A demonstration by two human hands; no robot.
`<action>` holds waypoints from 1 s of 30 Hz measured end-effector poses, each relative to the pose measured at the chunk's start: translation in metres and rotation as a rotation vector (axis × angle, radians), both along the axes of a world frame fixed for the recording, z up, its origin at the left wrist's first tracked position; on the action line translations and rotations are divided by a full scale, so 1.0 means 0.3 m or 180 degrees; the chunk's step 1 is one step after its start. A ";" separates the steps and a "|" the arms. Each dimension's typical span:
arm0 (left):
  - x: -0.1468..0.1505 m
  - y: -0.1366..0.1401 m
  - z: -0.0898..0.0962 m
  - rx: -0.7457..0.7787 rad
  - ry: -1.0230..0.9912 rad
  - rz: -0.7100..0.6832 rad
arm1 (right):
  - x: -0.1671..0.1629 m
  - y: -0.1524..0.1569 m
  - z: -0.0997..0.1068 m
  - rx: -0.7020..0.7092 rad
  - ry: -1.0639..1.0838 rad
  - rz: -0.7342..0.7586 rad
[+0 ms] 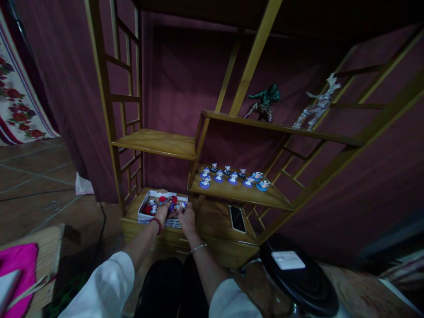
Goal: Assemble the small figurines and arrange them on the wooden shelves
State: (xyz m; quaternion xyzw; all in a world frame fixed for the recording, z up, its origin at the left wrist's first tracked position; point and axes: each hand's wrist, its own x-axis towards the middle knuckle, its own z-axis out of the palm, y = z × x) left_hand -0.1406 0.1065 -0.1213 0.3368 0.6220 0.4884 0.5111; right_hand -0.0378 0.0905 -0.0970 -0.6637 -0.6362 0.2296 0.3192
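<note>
A white open cardboard box stands on the low left shelf, with small figurines in red, white and blue inside. My left hand, with a red bead bracelet on the wrist, reaches over the box's front wall; its fingertips are lost among the figurines. At the box's right end, my right hand is curled around a small white and blue figurine, its thumb and fingers on either side. A silver bangle circles that wrist. On the shelf to the right, several small figurines stand in rows on round bases.
A phone lies on the low shelf at right. Above, a dark green-hooded statuette and a silver one share a higher shelf. A black stool is close by on the right; a woven-topped bench with pink cloth is at left.
</note>
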 end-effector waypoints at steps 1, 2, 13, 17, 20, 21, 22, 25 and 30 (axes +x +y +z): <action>0.006 -0.006 0.008 0.0008 -0.0302 0.0072 | 0.001 -0.004 0.005 0.0012 0.0040 -0.0045; 0.011 -0.014 0.017 0.0012 -0.0598 0.0149 | 0.003 -0.007 0.009 0.0033 0.0101 -0.0079; 0.044 -0.121 0.143 0.0101 -0.2318 0.0468 | 0.011 -0.038 0.016 0.0633 0.1232 -0.0055; 0.061 -0.163 0.184 0.0202 -0.2584 0.0334 | 0.020 -0.052 0.020 0.0741 0.1597 0.0015; 0.078 -0.193 0.213 0.0287 -0.2654 0.0316 | 0.034 -0.076 0.040 0.0790 0.1753 0.0092; 0.084 -0.205 0.224 0.0303 -0.2665 0.0303 | 0.040 -0.087 0.050 0.0818 0.1795 0.0121; 0.089 -0.218 0.235 0.0318 -0.2676 0.0286 | 0.046 -0.100 0.060 0.0848 0.1829 0.0155; 0.099 -0.267 0.271 0.0380 -0.2696 0.0231 | 0.069 -0.143 0.095 0.0935 0.1877 0.0259; 0.098 -0.380 0.337 0.0548 -0.2762 -0.0082 | 0.101 -0.228 0.162 0.1027 0.1853 0.0393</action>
